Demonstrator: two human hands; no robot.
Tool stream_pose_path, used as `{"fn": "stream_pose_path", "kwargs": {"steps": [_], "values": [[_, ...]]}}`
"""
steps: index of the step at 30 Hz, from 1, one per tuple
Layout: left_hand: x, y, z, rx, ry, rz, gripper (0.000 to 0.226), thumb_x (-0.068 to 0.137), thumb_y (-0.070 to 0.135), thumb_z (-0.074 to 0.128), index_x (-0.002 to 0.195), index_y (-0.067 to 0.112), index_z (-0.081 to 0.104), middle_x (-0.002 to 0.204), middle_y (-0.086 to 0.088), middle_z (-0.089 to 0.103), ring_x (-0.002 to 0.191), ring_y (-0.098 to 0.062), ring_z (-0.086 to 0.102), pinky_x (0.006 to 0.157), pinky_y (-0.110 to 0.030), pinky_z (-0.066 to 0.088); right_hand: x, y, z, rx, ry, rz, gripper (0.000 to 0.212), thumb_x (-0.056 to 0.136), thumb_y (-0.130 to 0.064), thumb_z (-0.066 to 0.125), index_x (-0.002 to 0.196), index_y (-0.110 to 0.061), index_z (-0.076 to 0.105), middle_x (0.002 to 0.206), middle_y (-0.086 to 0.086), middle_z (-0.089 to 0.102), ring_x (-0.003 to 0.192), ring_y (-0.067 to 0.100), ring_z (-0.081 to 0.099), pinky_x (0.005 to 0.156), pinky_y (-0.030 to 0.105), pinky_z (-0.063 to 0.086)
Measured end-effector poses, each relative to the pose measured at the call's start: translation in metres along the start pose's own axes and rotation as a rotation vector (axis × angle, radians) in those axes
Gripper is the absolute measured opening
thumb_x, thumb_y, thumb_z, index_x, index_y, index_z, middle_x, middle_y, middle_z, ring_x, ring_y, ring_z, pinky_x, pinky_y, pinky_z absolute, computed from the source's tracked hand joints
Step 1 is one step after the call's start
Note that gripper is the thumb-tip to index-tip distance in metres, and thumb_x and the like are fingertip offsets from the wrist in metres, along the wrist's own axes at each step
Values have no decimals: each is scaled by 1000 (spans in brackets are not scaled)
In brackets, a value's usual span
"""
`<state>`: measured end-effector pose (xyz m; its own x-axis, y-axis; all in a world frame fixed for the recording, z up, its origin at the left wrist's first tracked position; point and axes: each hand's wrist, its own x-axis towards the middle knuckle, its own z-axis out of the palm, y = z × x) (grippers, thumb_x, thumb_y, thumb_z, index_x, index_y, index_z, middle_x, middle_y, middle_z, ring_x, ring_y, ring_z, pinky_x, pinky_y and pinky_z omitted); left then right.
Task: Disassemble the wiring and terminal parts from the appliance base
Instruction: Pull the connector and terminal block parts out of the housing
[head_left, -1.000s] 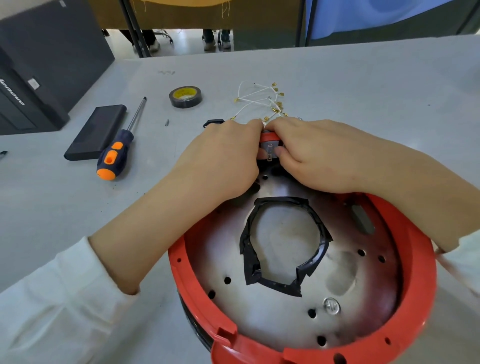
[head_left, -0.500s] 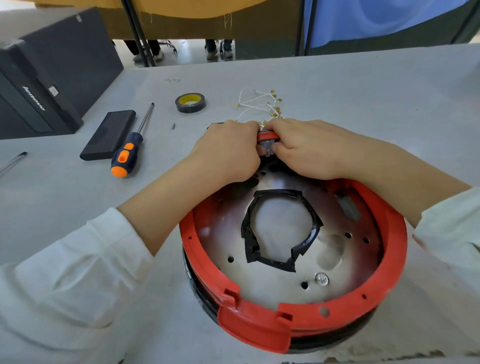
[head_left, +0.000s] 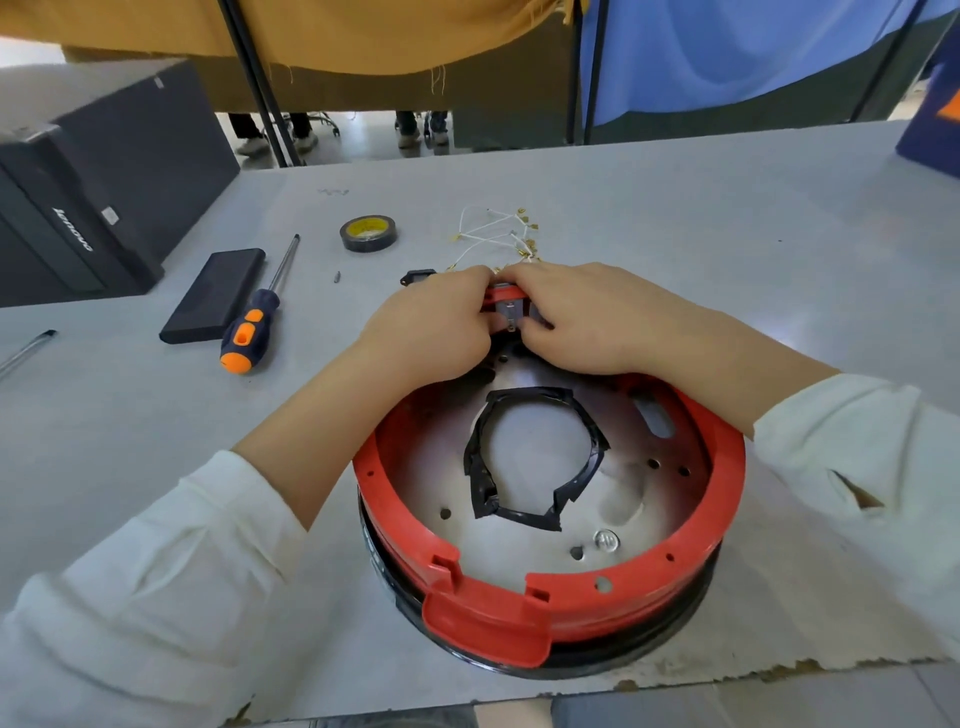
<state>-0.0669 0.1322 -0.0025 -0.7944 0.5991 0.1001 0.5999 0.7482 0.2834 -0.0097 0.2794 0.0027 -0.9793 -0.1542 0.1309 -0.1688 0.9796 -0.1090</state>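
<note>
Your left hand (head_left: 434, 325) and right hand (head_left: 576, 319) meet mid-frame at the appliance base (head_left: 550, 499) far rim. Both sets of fingers curl, pinching the terminal part (head_left: 510, 310).

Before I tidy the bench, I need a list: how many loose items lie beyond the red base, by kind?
Screwdriver: 1
Tape roll: 1
Flat black block: 1
White wire bundle: 1
Small black part: 1
Loose screw or bit: 1
Pen: 1
Total: 7
</note>
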Motion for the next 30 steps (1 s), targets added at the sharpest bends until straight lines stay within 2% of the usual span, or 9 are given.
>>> {"fn": "stream_pose_path", "kwargs": {"steps": [4,7,11,14,17,22,26,30], "values": [[-1,0,8,78,117,8,27,89,23,53,116,20,53,106,-13,62,94,-37,56,64,-33,33,2,3,4,-32,19,-6,33,91,-28,39,123,-21,46,112,2,59,89,29,56,67,34,36],[-1,2,6,113,151,-11,30,86,20,54,115,21,54,102,-14,63,86,-37,54,60,-33,30,2,3,6,-44,33,-9,30,91,-27,40,120,-21,46,112,3,59,92,31,57,67,35,37],[-2,4,6,156,159,-35,32,82,18,53,114,20,54,96,-14,61,72,-29,39,52,-32,24,3,3,7,-60,42,-2,28,91,-27,40,117,-19,46,108,5,60,81,30,53,64,35,36],[-2,5,6,166,157,-39,31,82,18,53,112,20,54,90,-12,58,69,-28,37,46,-29,19,4,3,7,-67,50,11,27,89,-27,42,115,-16,45,100,7,61,72,27,46,61,34,36],[-2,5,5,168,154,-39,31,83,19,54,113,20,55,95,-14,61,70,-29,38,47,-30,20,5,3,7,-65,44,31,26,89,-27,43,112,-15,45,95,7,59,72,28,47,61,35,37],[0,5,5,162,140,-53,30,84,20,54,114,20,55,99,-14,61,73,-30,39,60,-34,30,5,1,7,-62,33,67,12,88,-26,44,96,-22,36,85,2,50,70,27,44,59,33,33],[1,4,4,151,127,-48,31,85,20,54,115,19,54,101,-14,62,76,-30,44,63,-34,32,7,0,6,-56,12,101,18,88,-28,45,105,-19,44,83,2,47,72,28,43,61,33,34],[4,4,3,133,113,-48,30,86,24,54,116,20,54,105,-12,62,91,-35,54,65,-34,34,9,1,3,-34,0,125,22,89,-29,46,107,-18,49,77,-2,41,73,25,42,63,34,35]]}}
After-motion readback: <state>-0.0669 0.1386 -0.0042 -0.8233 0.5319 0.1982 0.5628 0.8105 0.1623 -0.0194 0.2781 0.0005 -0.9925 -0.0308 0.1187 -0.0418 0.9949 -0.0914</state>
